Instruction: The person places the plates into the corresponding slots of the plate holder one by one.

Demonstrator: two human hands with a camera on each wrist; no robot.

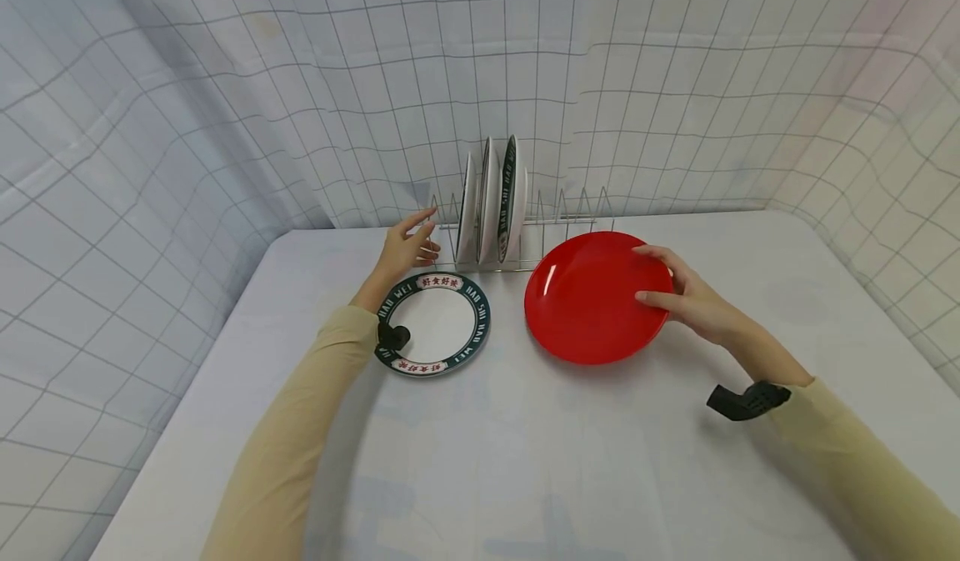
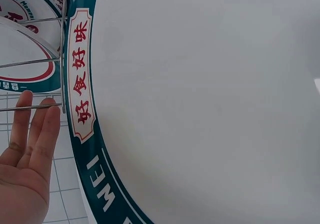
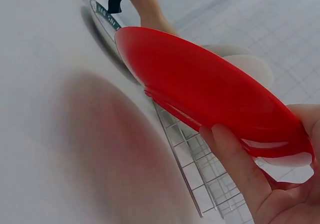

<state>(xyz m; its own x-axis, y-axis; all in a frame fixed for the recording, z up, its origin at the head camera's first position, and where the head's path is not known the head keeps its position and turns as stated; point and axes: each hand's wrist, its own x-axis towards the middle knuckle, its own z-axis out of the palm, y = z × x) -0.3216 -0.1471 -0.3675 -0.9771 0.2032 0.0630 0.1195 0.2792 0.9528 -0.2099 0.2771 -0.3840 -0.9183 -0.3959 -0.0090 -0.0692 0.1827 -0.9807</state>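
My right hand (image 1: 693, 301) grips the right rim of a red plate (image 1: 592, 294), thumb over the upper face and fingers along the edge. In the right wrist view the red plate (image 3: 200, 83) is tilted and raised off the table, its shadow below. At the left end of a wire dish rack (image 1: 555, 221), my left hand (image 1: 405, 247) has its fingers loosely extended. Seen in the left wrist view, the fingertips of that hand (image 2: 30, 159) are at a rack wire; whether they press it I cannot tell. A white plate with a dark green rim (image 1: 431, 323) lies below the left wrist.
Several plates (image 1: 487, 202) stand upright in the left half of the rack, some with green lettered rims. A white cloth covers the table (image 1: 465, 461). Behind the rack hangs a white sheet with a grid pattern (image 1: 465, 69).
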